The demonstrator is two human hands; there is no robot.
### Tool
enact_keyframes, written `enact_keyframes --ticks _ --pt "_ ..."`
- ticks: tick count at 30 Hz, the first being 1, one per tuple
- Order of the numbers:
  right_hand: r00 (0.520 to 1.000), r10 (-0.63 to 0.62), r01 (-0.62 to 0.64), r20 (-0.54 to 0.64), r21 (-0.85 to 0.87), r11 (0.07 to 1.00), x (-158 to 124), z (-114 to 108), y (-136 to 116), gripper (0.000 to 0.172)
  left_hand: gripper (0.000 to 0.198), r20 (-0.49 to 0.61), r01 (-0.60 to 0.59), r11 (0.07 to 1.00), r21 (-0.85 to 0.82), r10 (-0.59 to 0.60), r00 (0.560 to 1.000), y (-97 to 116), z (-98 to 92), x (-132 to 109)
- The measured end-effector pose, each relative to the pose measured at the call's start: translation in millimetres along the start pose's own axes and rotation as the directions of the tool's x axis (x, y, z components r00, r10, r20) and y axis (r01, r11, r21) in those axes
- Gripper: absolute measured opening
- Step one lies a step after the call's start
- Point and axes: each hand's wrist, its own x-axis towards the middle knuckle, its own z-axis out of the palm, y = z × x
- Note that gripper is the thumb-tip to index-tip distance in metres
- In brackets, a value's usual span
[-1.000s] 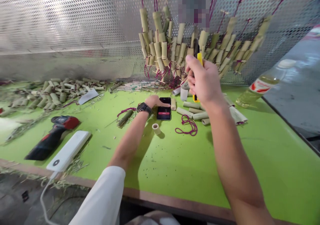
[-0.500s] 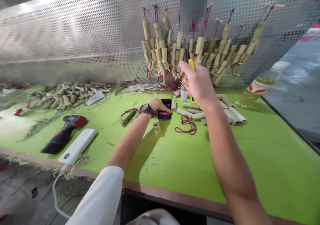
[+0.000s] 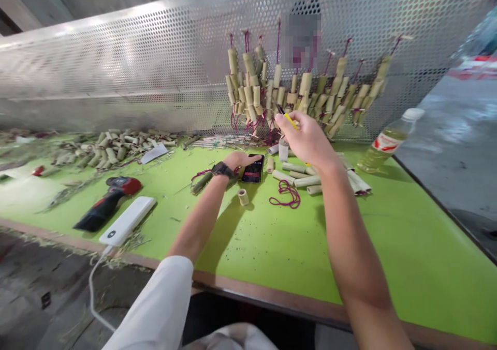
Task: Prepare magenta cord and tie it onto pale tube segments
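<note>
My left hand (image 3: 236, 160) reaches over the phone (image 3: 253, 173), which lies face up on the green table. One finger is stretched out across the top of its lit screen; the other fingers are partly hidden. My right hand (image 3: 308, 139) is raised above the table, closed around what looks like a yellow-and-black utility knife (image 3: 290, 121), its dark end pointing up and left. Below the phone a short bamboo tube (image 3: 243, 197) stands on end. A loop of purple cord (image 3: 286, 194) lies to its right, near cut bamboo pieces (image 3: 306, 180) under my right hand.
Strung bamboo bundles (image 3: 252, 88) hang on the perforated metal panel (image 3: 155, 70). At left are a bamboo heap (image 3: 108, 148), a cordless drill (image 3: 108, 202) and a white power bank (image 3: 128, 220) with a cable. A bottle (image 3: 388, 143) stands at right, near the table edge.
My left finger has moved from the lower part of the phone screen to its upper part. My right hand stays raised, with the knife tilted further left. The head view has shifted slightly.
</note>
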Motion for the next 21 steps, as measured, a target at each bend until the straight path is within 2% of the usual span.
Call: enact_keyframes --ticks 2,5,7,9,14,18,21 --pt "1.0 -0.016 0.016 -0.01 -0.024 1.0 0 -1 0 0.05 0.038 0.092 0.102 0.995 0.003 -0.102 0.991 -5 -21.0 -13" --pt "0.999 -0.032 0.031 -0.026 -0.04 0.999 3 6 3 0.052 0.018 0.147 0.134 0.987 -0.084 -0.121 0.982 -9 -55.4 -35" --pt "0.999 -0.037 0.036 -0.035 -0.034 0.999 5 14 5 0.052 0.025 0.096 0.081 0.942 -0.326 -0.052 0.994 -8 -74.6 -49" --pt "0.999 -0.037 0.036 -0.035 -0.029 0.999 5 23 6 0.051 0.026 0.047 0.002 0.892 -0.452 0.021 0.999 -4 -88.5 -60" --pt "0.996 -0.051 0.057 0.079 -0.073 0.996 0 41 1 0.043 0.02 -0.113 -0.163 0.89 -0.426 0.126 0.986 3 -104.2 -67" --pt "0.985 -0.023 0.045 0.17 -0.129 0.991 -4 49 -1 0.035 0.02 -0.319 -0.191 0.889 -0.415 0.055 0.946 -4 -110.0 -66" --pt "0.985 -0.013 0.038 0.172 -0.144 0.989 -3 50 0 0.033 0.016 -0.495 -0.152 0.913 -0.379 -0.061 0.867 -18 -116.8 -68"
